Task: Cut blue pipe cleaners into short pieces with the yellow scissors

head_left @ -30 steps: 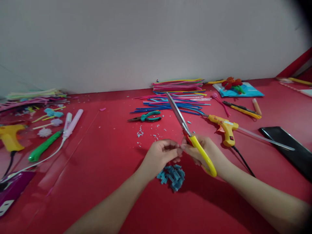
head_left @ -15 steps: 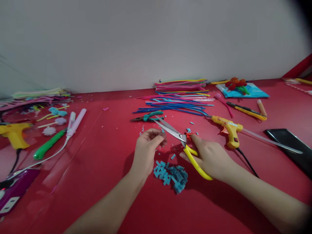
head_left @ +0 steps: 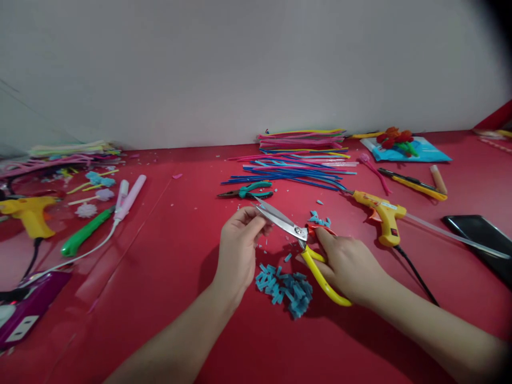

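Observation:
My right hand (head_left: 350, 264) is wrapped round the handles of a pair of scissors (head_left: 286, 224), one handle yellow and the other red-orange. The blades point up and left and lie nearly together, beside the fingertips of my left hand (head_left: 238, 242). That left hand is closed in a pinch; the small blue piece seen in it a moment ago is now hidden by fingers and blades. Below, between the hands, a pile of short blue cut pieces (head_left: 298, 296) lies on the red table (head_left: 160, 320). A few more blue bits (head_left: 318, 217) lie behind my right hand.
Teal-handled pliers (head_left: 256, 190) lie beyond the scissor tips, before bundled coloured stems (head_left: 300, 173). At right are a yellow glue gun (head_left: 382, 216), a utility knife (head_left: 416, 186) and a black phone (head_left: 478, 234). Another glue gun (head_left: 32, 216) and a purple power strip (head_left: 36, 309) occupy the left.
The scissor blades have come closer together, over my left fingertips. A few blue bits behind my right hand lie more bunched. The whole view has shifted slightly.

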`<action>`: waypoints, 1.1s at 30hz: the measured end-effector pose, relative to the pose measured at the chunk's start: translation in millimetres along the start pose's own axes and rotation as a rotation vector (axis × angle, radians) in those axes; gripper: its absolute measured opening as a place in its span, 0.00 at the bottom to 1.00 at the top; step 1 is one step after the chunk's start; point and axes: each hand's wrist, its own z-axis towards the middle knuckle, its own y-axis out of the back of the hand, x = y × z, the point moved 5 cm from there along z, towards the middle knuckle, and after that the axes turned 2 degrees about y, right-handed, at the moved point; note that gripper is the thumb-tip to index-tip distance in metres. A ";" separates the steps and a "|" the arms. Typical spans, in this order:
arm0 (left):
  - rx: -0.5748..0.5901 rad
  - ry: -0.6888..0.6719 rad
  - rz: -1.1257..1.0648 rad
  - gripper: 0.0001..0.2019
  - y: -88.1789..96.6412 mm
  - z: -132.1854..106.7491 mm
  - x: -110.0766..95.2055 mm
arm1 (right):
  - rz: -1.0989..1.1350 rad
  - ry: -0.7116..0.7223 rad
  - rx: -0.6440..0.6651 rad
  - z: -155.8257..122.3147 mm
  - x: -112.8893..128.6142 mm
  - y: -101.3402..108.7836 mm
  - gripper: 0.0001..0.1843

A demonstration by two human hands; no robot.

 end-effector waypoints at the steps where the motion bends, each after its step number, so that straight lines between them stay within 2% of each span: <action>1: 0.001 0.001 0.001 0.02 0.1 0.0 0.0 | 0.000 0.004 0.001 0.0 0.4 -0.1 0.23; 14: 0.005 -0.008 0.050 0.01 -2.1 -0.5 -4.8 | -0.025 0.008 0.004 -0.7 0.3 1.5 0.23; 33: -0.021 0.007 0.078 0.01 -0.8 -0.5 -5.1 | -0.034 0.028 -0.063 -1.0 1.8 1.3 0.22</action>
